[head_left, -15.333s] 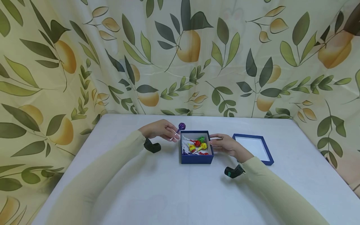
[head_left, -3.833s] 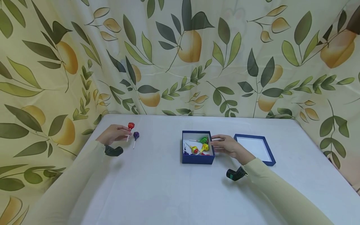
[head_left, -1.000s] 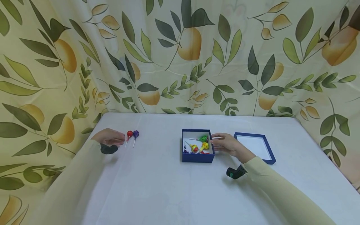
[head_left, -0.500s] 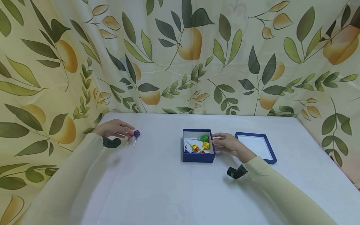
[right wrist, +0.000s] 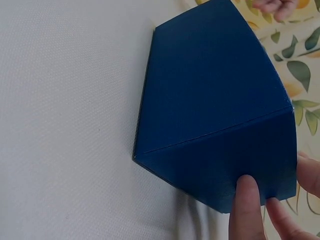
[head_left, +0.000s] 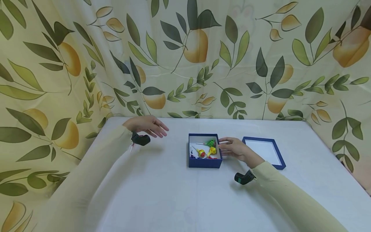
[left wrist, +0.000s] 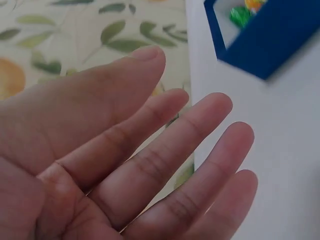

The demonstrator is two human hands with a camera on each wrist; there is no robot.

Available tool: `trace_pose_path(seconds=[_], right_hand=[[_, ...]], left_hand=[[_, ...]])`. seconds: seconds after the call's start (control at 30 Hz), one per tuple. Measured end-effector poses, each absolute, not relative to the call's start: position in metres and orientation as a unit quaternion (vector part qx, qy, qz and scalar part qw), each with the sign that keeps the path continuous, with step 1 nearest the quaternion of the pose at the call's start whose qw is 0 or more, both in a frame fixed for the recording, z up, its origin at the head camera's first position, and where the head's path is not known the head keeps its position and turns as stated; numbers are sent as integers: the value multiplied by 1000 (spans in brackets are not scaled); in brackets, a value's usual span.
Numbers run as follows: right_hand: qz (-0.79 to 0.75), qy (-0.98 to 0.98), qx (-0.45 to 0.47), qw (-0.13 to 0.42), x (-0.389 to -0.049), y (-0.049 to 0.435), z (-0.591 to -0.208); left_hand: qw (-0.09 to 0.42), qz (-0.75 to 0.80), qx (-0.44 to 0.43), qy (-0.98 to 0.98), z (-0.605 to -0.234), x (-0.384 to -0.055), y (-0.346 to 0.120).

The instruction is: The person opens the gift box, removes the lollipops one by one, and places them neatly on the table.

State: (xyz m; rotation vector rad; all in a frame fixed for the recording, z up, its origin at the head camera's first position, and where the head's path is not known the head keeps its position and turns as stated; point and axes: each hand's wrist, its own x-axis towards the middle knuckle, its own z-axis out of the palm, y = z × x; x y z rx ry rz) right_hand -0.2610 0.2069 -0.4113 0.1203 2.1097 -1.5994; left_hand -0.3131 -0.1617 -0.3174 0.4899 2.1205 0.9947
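In the head view my left hand (head_left: pixel 149 126) hovers over the table's back left, fingers spread and nothing in them; the left wrist view also shows its palm bare. A lollipop stick (head_left: pixel 132 147) peeks out by the left wrist, which hides the red and purple lollipop heads. My right hand (head_left: pixel 239 150) holds the right wall of a dark blue box (head_left: pixel 204 163), with fingertips (right wrist: pixel 246 192) on the outside and another digit at the rim. Inside the box lie a green lollipop (head_left: pixel 210 143), a yellow one (head_left: pixel 212 150), a yellow-red one (head_left: pixel 201 153) and other wrapped pieces.
The blue-edged box lid (head_left: pixel 265 149) lies inside up, right of the box and partly behind the right hand. A white cloth covers the table (head_left: pixel 174 199). A fruit-patterned curtain (head_left: pixel 185 80) hangs along the back and left edges.
Since the earliest frame, a purple and a red lollipop have gone from box to table's left. In the last second my left hand has left the red one and moved right. The right hand stays put.
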Motion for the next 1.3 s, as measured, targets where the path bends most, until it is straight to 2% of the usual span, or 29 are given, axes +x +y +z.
trace_pose_path(seconds=[0.3, 0.7, 1.3], right_hand=[[-587, 769, 42, 247, -261, 208, -411], [-586, 772, 47, 243, -262, 208, -413], [-583, 774, 55, 241, -261, 207, -411]], left_hand=[[380, 355, 208, 828, -310, -323, -95], [416, 345, 188, 821, -342, -332, -23], [421, 291, 187, 838, -371, -330, 15]])
